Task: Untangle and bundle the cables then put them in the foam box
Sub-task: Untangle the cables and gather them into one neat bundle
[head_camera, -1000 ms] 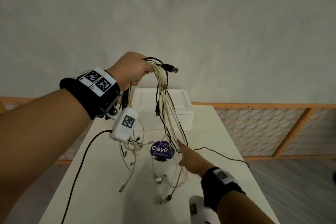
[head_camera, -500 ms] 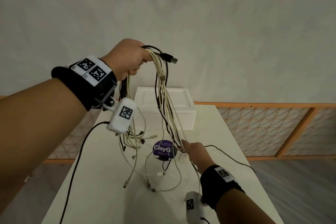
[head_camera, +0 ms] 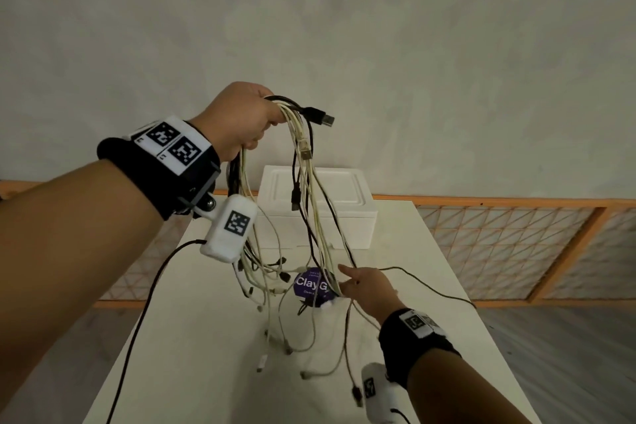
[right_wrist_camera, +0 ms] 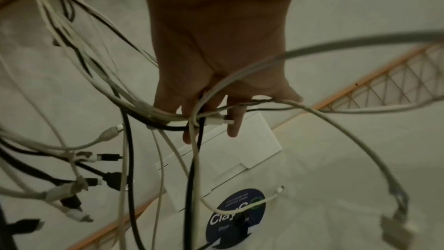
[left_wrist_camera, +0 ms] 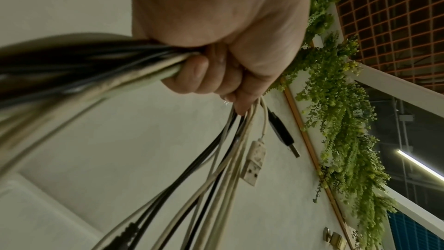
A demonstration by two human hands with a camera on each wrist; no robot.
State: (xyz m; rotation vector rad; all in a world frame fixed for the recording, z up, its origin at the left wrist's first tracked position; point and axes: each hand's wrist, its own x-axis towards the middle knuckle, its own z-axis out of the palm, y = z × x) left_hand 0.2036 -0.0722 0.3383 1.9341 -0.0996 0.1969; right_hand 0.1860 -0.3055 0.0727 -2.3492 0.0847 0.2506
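White and black cables (head_camera: pixel 311 189) hang in a loose bunch from your left hand (head_camera: pixel 241 120), which is raised well above the table (head_camera: pixel 192 348) and to the left of the foam box (head_camera: pixel 347 213). In the left wrist view your left hand (left_wrist_camera: pixel 216 31) is a tight fist around the bunch, with the fingers (left_wrist_camera: pixel 197 71) curled under it; the cables (left_wrist_camera: pixel 216 168) drop from the fist, and a white USB plug (left_wrist_camera: pixel 253 163) and a black USB plug (left_wrist_camera: pixel 283 136) dangle free beside them. The strands fall in front of the box, which sits closed at the far end of the table, and their loose ends trail onto the tabletop nearer you than the box. A round purple sticker (head_camera: pixel 311 286) lies on the table just in front of the box, under the hanging strands. Your right hand (head_camera: pixel 370 289) is low, just right of the sticker and in front of the box, reaching into the lower part of the bunch. In the right wrist view your right hand (right_wrist_camera: pixel 216 54) has its fingers (right_wrist_camera: pixel 236 121) mostly extended with several cables (right_wrist_camera: pixel 153 110) running between and across them; whether any finger actually pinches a strand cannot be told. A thin black lead (head_camera: pixel 430 286) runs off to the right of that hand across the table.
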